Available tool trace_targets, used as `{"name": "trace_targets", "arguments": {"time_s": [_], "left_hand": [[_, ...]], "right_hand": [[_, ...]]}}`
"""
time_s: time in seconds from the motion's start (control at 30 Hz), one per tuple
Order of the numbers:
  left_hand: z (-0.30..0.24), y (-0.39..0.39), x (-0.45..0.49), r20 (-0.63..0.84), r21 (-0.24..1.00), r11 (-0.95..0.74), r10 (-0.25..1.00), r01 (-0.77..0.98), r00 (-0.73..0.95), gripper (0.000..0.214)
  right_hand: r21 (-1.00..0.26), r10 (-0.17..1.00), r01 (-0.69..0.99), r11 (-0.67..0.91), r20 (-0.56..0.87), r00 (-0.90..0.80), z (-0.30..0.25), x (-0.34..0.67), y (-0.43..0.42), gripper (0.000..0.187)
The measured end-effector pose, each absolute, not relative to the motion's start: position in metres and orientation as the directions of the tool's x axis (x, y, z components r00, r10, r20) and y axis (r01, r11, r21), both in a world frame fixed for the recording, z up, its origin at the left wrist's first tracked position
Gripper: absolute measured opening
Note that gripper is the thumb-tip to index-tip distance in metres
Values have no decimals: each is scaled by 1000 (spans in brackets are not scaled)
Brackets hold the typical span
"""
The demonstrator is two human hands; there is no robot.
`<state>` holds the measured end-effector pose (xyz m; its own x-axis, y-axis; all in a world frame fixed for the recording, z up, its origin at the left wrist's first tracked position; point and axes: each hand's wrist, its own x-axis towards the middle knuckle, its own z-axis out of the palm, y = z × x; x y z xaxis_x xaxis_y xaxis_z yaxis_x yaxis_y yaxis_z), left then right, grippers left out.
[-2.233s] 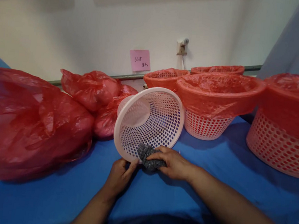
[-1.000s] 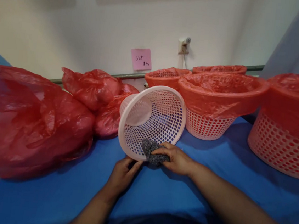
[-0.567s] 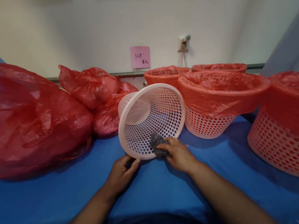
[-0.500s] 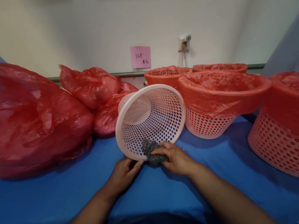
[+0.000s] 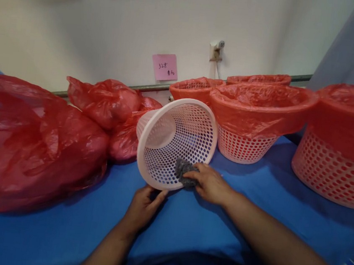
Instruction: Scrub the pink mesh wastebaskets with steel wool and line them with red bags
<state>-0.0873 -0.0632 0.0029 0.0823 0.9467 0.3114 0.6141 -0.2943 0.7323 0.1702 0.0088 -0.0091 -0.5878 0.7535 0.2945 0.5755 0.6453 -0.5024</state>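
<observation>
A white perforated plastic basket lies tipped on its side, its mouth facing me. My left hand grips the lower rim, thumb in front and fingers partly hidden beneath. In my right hand is a crumpled dark grey cloth, pressed against the inside of the lower rim on the right. The fingers are closed around this cloth.
Red plastic bags, full and bulging, sit on the left. Several baskets lined with red bags, such as the middle one, stand at the right. Blue cloth covers the surface. On the wall are a pink note and a socket.
My right hand has slid the grey cloth slightly up and to the right along the basket's rim. The left hand keeps its hold on the rim.
</observation>
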Motion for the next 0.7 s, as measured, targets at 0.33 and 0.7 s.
{"name": "trace_targets", "arguments": {"time_s": [0.33, 0.7], "left_hand": [[7, -72, -96, 552, 658, -375, 830, 653, -80, 20], [0, -61, -88, 273, 734, -285, 955, 616, 117, 28]], "right_hand": [[-485, 903, 777, 402, 351, -248, -7, 192, 30, 57], [-621, 649, 359, 697, 334, -683, -12, 163, 4, 65]]}}
